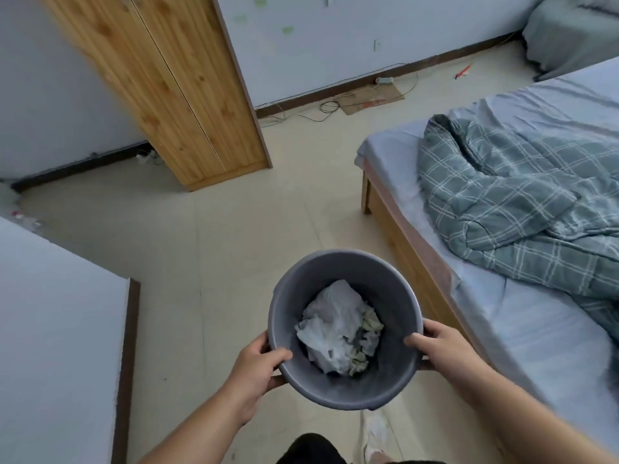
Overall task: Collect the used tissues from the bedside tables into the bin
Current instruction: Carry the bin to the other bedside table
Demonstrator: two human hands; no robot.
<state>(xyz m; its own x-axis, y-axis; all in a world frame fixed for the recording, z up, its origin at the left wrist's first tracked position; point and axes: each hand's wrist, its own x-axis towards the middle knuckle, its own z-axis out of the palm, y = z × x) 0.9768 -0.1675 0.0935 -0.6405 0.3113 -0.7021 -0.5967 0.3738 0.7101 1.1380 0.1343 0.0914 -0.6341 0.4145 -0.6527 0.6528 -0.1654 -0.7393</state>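
Checked quilt (522,209) bunched on blue-sheeted bed (385,152)

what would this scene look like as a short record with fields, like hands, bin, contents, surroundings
left hand: left hand grips the near-left rim of the bin, thumb inside
right hand: right hand grips the right rim, thumb inside
bin: grey round bin, held up above the floor
contents: crumpled white tissues at the bottom, some with greenish bits
bed: bed on the right, checked quilt bunched on it
wardrobe: wooden wardrobe against the far wall
bedside tables: none in view
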